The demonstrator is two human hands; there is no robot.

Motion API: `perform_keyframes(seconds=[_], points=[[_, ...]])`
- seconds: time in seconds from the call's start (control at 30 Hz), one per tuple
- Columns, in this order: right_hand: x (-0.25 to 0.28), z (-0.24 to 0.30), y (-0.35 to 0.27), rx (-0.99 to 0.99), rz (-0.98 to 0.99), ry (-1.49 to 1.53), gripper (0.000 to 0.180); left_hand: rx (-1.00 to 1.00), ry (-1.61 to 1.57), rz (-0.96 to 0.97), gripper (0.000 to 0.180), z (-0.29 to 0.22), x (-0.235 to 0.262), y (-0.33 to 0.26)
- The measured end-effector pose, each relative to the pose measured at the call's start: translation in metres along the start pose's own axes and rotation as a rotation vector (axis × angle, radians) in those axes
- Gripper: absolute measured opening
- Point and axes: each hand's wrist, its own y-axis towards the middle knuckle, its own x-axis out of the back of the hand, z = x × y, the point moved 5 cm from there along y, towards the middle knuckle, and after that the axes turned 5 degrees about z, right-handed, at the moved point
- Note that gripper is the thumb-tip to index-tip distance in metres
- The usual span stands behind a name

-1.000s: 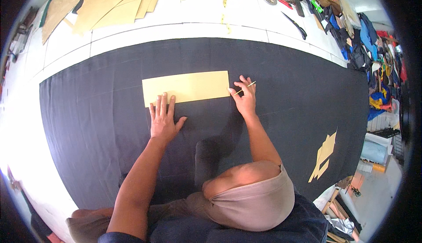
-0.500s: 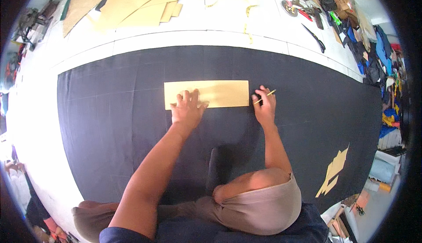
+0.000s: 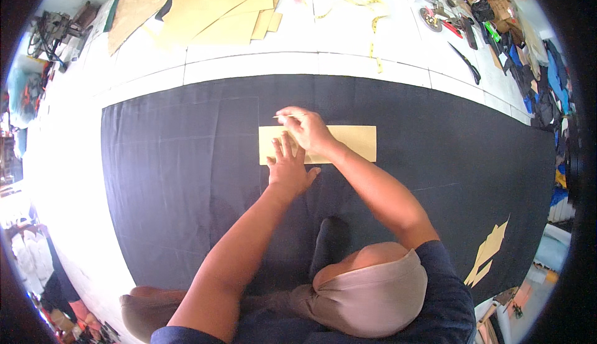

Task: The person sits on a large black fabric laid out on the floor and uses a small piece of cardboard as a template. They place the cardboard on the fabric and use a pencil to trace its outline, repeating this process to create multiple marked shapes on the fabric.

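Left hand (image 3: 289, 167) lies flat, fingers spread, pressing the long tan cardboard rectangle (image 3: 348, 142) onto the black cloth (image 3: 180, 176) at mid-table. Right hand (image 3: 308, 127) crosses above it, fingers pinched on a thin pale marking stick (image 3: 281, 117) at the strip's upper left corner. Tan cardboard sheets (image 3: 217, 14) and a yellow tape measure (image 3: 354, 2) lie well apart on the white table (image 3: 280, 64).

A white tiled floor (image 3: 348, 64) fills the room, brightly lit, with grout lines crossing it. Tan cardboard sheets (image 3: 217, 14) lie piled toward its far left, and a yellow measuring tape (image 3: 373, 30) trails beside them. Scissors (image 3: 466, 64), small tools and heaped coloured cloth (image 3: 547, 89) crowd the far right edge, and a sewing machine (image 3: 53, 30) stands at the left.
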Motion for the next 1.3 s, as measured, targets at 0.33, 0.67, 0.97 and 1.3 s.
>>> perform_keyframes(seconds=[0.33,0.67,0.97,1.3], points=[[-0.032,0.006,0.014,-0.128,0.161,-0.007,0.027,-0.024,0.067,0.049,0.107,-0.001,-0.007,0.002],[-0.033,0.008,0.015,-0.02,0.147,-0.172,0.026,-0.028,0.074,0.056,0.108,-0.001,-0.013,0.006],[0.054,-0.025,-0.057,-0.126,-0.089,-0.319,0.019,-0.003,0.039,-0.006,0.118,-0.004,-0.004,0.002],[0.054,-0.037,-0.065,-0.11,-0.204,-0.289,0.026,0.001,0.067,-0.004,0.116,-0.006,-0.003,0.003]])
